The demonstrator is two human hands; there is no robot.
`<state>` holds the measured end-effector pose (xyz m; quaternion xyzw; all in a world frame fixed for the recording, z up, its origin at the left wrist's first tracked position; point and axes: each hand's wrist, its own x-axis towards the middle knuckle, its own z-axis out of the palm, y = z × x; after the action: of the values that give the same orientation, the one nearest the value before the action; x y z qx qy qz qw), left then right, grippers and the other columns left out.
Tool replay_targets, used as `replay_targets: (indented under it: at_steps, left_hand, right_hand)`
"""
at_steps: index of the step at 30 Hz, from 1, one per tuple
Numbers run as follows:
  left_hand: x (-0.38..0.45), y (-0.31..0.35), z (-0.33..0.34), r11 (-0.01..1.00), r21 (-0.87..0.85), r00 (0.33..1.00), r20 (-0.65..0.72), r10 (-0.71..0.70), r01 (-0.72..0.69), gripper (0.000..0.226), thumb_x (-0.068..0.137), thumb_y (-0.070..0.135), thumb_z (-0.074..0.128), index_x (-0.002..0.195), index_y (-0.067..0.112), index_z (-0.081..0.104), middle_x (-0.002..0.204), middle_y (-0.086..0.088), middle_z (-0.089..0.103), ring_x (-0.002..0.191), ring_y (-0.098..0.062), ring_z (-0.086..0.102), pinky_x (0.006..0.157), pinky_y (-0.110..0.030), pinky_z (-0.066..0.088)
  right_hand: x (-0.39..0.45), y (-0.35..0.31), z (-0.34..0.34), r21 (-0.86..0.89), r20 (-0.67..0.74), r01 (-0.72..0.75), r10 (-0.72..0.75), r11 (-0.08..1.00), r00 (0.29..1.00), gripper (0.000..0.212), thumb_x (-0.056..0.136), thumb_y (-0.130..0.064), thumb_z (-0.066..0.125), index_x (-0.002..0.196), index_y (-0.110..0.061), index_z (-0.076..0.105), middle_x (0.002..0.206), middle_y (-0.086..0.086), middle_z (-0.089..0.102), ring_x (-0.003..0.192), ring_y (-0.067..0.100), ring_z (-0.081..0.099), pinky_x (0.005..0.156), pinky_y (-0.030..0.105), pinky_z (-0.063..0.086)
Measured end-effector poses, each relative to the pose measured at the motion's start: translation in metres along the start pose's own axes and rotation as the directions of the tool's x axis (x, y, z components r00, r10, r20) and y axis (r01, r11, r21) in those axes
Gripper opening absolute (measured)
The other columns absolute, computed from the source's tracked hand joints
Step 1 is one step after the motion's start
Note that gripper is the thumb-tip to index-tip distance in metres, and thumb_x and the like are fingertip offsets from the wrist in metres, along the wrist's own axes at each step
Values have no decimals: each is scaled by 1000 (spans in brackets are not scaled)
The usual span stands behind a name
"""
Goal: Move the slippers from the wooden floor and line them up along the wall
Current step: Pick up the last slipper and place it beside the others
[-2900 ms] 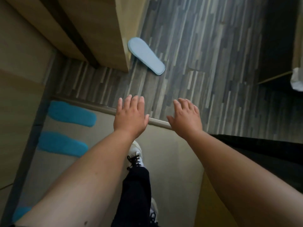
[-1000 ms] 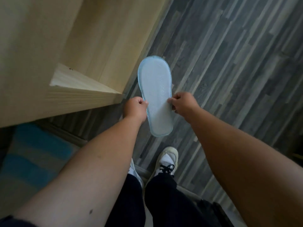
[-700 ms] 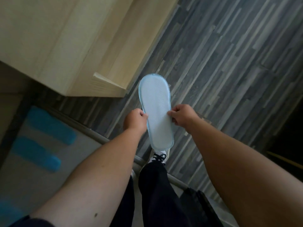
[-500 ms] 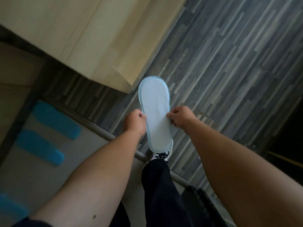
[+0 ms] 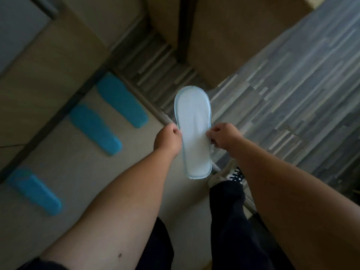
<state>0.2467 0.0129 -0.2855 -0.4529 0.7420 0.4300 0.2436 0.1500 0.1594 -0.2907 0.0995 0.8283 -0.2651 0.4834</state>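
Observation:
A pale blue slipper [image 5: 193,131] hangs in the air with its ribbed sole facing me, above the strip between the two floors. My left hand [image 5: 168,139] pinches its left edge and my right hand [image 5: 224,137] pinches its right edge. Three darker blue slippers lie soles up on the beige floor, side by side along the wall: one [image 5: 121,99] nearest the wooden floor, one [image 5: 94,129] in the middle, one [image 5: 35,190] at the lower left.
The wall's dark baseboard [image 5: 48,121] runs diagonally past the slippers' toes. A wooden cabinet [image 5: 229,38] stands at the top centre. Grey wooden floor [image 5: 288,88] fills the right. My white laced shoe [image 5: 231,175] rests on the metal threshold strip [image 5: 161,116].
I reached for the pale slipper lying by the cabinet and lifted it with both hands. Since then the view has swung left, bringing the row of slippers along the wall into sight.

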Motion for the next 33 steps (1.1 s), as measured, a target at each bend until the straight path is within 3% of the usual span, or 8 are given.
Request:
replay_targets:
  at_steps: [3, 7, 11, 16, 20, 26, 33]
  left_hand:
    - [-6, -58, -50, 999, -36, 997, -59, -40, 38, 15, 95, 24, 50, 84, 15, 56, 100, -15, 70, 94, -34, 62, 71, -31, 39]
    - [-22, -125, -100, 989, -103, 985, -126, -118, 105, 17, 94, 24, 48, 82, 14, 56, 98, -16, 70, 92, -34, 63, 70, -31, 40]
    - [-38, -183, -133, 969, -187, 961, -194, -196, 160, 19, 94, 25, 46, 80, 15, 53, 97, -19, 70, 92, -36, 63, 71, -34, 43]
    - [-56, -238, -153, 926, -298, 930, -210, -301, 232, 23, 97, 23, 43, 95, 5, 57, 103, -21, 67, 96, -38, 62, 76, -37, 46]
    - [-68, -277, -168, 895, -346, 898, -233, -373, 282, 22, 98, 21, 42, 95, 5, 56, 100, -20, 64, 96, -35, 59, 74, -35, 41]
    - [-94, -332, -187, 837, -439, 854, -241, -460, 327, 17, 100, 23, 39, 89, 14, 48, 87, -6, 53, 80, -25, 49, 69, -31, 33]
    - [-128, -406, -207, 777, -545, 829, -240, -506, 316, 20, 100, 25, 39, 88, 13, 50, 86, -7, 56, 80, -26, 53, 69, -32, 38]
  right_hand:
    - [-19, -33, 66, -24, 24, 54, -54, 998, 998, 11, 87, -14, 67, 82, -4, 68, 79, 15, 68, 71, 25, 63, 75, 39, 56]
    - [-47, -66, 137, -70, 92, 89, -82, 994, 992, 9, 88, -15, 66, 82, -8, 65, 76, 10, 67, 68, 22, 63, 68, 34, 55]
    - [-67, -94, 194, -138, 203, 144, -114, 980, 973, 10, 88, -14, 66, 80, -9, 64, 83, 12, 67, 72, 22, 65, 73, 36, 56]
    - [-82, -121, 250, -228, 317, 244, -165, 943, 934, 12, 89, -19, 65, 95, -8, 64, 79, 10, 66, 66, 20, 63, 70, 35, 53]
    - [-94, -134, 290, -315, 419, 331, -183, 890, 890, 13, 92, -19, 63, 90, -6, 65, 75, 8, 66, 60, 16, 61, 60, 27, 47]
    - [-120, -143, 349, -384, 469, 393, -190, 835, 863, 20, 92, -19, 63, 95, 0, 66, 75, 6, 65, 61, 13, 60, 60, 25, 48]
    - [-160, -144, 423, -448, 517, 479, -218, 755, 828, 16, 93, -17, 63, 88, -2, 66, 69, 4, 65, 59, 12, 59, 57, 23, 47]
